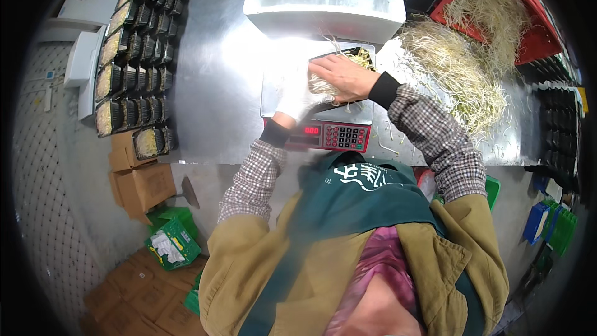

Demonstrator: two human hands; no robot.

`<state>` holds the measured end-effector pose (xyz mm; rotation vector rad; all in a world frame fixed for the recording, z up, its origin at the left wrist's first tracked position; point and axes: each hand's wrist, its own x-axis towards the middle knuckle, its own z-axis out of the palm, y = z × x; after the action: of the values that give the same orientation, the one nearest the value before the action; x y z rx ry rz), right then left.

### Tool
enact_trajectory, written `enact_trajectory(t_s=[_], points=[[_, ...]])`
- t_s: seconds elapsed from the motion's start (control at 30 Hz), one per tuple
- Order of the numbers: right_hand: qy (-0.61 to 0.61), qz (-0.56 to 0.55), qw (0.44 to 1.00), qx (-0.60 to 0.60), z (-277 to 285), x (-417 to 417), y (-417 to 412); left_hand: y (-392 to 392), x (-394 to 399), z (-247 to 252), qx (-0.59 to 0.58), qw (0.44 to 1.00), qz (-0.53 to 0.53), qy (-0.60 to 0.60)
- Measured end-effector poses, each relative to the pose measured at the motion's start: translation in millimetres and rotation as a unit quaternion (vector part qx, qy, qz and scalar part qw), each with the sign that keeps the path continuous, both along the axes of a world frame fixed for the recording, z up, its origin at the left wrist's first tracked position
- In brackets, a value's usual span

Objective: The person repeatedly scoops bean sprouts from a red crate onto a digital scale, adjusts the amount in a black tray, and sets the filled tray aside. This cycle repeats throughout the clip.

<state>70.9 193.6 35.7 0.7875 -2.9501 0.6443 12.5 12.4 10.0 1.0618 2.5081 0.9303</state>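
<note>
A black plastic tray (325, 114) of bean sprouts (322, 85) rests on the metal pan of a red digital scale (326, 135). My left hand (296, 95), in a white glove and washed out by glare, is at the tray's left side; its fingers are hard to make out. With its fingers spread, my right hand (344, 76) presses on the sprouts from above. To the right a large heap of loose sprouts (459, 74) lies on the metal table.
A white foam box (324, 21) holding clear plastic items stands behind the scale. Stacked filled trays (135, 56) line the left side. At the right are a red crate (541, 46) with sprouts and stacked black trays (559, 126).
</note>
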Motion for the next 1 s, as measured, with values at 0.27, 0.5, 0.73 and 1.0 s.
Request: enact_trajectory(t_s=[0.27, 0.5, 0.73, 1.0], points=[[0.025, -0.012, 0.999, 0.021, -11, 19, 31, 7, 3, 0, -0.097, 0.991, -0.017, 0.091], [-0.025, -0.019, 0.998, -0.049, 57, 25, 43, -68, -59, 23, 0.065, 0.949, -0.075, -0.3], [0.083, 0.009, 0.995, 0.053, -3, -7, -9, 17, -5, -36, 0.211, 0.962, 0.148, 0.086], [-0.114, -0.159, 0.939, 0.284, 10, 25, 50, 37, 35, -55, 0.014, 0.976, 0.034, 0.213]])
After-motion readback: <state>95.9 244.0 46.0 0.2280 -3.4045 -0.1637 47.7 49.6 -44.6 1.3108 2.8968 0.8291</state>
